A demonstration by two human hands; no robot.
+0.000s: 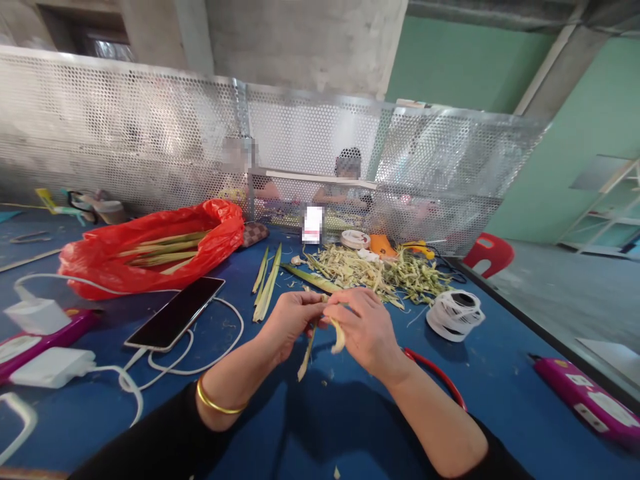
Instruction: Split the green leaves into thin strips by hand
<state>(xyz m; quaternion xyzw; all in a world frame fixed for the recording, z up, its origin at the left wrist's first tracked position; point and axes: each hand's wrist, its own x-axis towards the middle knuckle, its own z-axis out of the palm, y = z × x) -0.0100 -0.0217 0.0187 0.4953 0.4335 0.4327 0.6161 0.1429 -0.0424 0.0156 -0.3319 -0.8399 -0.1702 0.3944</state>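
Note:
Both my hands meet over the blue table (500, 380). My left hand (290, 321) is closed in a pinch on a pale green leaf strip (306, 357) that hangs down toward the table. My right hand (367, 330) is closed on the same strip, with a curled yellowish piece (339, 337) sticking out below its fingers. A gold bangle (216, 403) sits on my left wrist. Just beyond my hands lie a longer green leaf (310, 278) and a heap of leaf scraps (380, 270).
A red plastic bag (100, 257) holding leaf stalks lies at left, with a phone (175, 313) on a white charging cable beside it. Loose green strips (267, 280) lie ahead. A white tape roll (455, 313) and a red-handled tool (435, 373) sit right. People sit behind the perforated metal screen (150, 140).

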